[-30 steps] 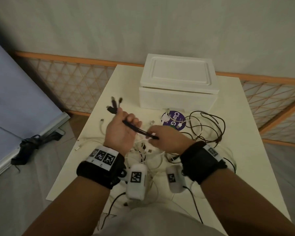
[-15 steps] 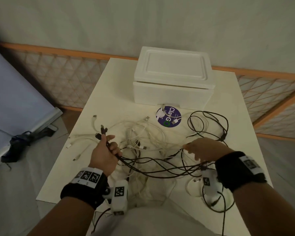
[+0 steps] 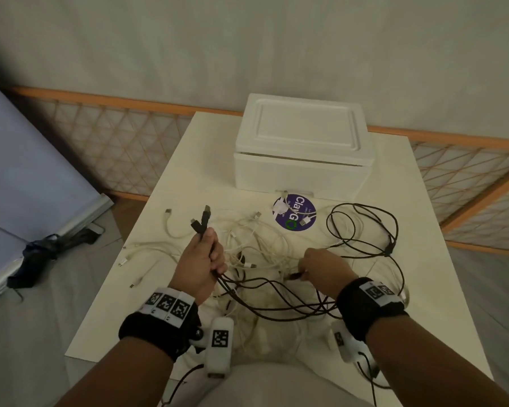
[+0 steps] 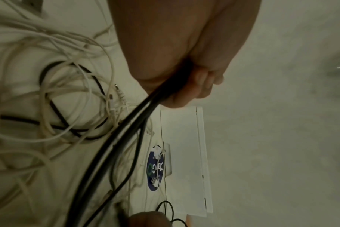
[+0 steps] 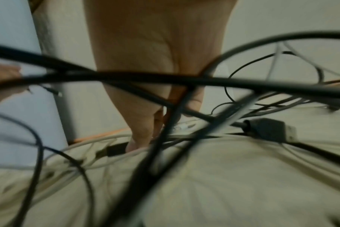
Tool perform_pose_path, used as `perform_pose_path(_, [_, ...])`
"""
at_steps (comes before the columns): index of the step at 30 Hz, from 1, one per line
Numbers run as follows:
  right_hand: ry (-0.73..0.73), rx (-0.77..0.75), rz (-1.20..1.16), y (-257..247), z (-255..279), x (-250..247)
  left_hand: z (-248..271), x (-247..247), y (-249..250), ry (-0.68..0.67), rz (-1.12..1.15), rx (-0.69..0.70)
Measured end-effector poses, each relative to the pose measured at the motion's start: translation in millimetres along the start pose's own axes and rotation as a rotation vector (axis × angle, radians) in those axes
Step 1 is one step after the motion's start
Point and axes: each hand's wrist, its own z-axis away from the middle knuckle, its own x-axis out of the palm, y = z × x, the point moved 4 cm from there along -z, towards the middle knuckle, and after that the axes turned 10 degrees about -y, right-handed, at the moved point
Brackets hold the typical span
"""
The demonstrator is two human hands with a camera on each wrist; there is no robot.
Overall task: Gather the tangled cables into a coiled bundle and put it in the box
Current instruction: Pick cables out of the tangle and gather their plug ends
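Observation:
My left hand (image 3: 204, 258) grips a bunch of black cables (image 3: 276, 304); their plug ends (image 3: 202, 220) stick up above the fist. In the left wrist view the hand (image 4: 184, 69) is curled round those strands (image 4: 126, 138). The loops sag across to my right hand (image 3: 321, 265), which reaches down into the tangle and pinches a black cable end (image 3: 296, 276). The right wrist view shows the hand (image 5: 155, 76) with black strands (image 5: 184, 79) crossing it. White cables (image 3: 259, 239) lie tangled on the table. The white foam box (image 3: 303, 148) stands at the back, lid on.
The cream table (image 3: 423, 245) also carries a round purple sticker (image 3: 294, 214) just in front of the box. More black cable loops (image 3: 365, 227) lie at the right. A lattice fence (image 3: 115, 133) runs behind, and a grey panel (image 3: 27, 171) lies on the floor at left.
A second ago both hands were raised close together on the black cables. They drew apart, and now the right hand has come back left and down into the tangle; the left hand still grips the bunch.

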Motion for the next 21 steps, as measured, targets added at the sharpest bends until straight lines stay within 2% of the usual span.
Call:
perform_pose_path(4, [0.231, -0.006, -0.327, -9.0, 16.2, -54.5, -2.7, 11.6, 11.8, -0.014, -0.153, 0.033])
perform_pose_path(9, [0.397, -0.272, -0.667, -51.5, 48.7, -123.9, -6.8, 41.9, 29.0, -0.106, -0.133, 0.101])
perform_pose_path(12, [0.519, -0.371, -0.746, -72.6, 62.9, -153.1, -4.0, 71.3, 42.4, -0.248, -0.212, 0.138])
perform_pose_path(15, [0.62, -0.347, -0.68, -85.4, 65.9, -167.0, 1.0, 91.4, 50.9, -0.337, -0.307, 0.193])
perform_pose_path(17, [0.721, -0.334, -0.665, -89.7, 65.0, -170.3, 1.3, 95.5, 54.1, -0.3, -0.349, 0.235])
perform_pose_path(19, [0.858, -0.352, -0.636, -91.3, 62.2, -168.7, 0.8, 92.5, 56.9, -0.189, -0.366, 0.268])
perform_pose_path(20, [0.873, -0.357, -0.647, -91.2, 58.0, -164.7, 0.9, 89.4, 58.7, -0.131, -0.362, 0.284])
perform_pose_path(21, [0.825, -0.355, -0.698, -91.2, 54.2, -160.4, 0.6, 85.8, 60.5, -0.089, -0.346, 0.299])
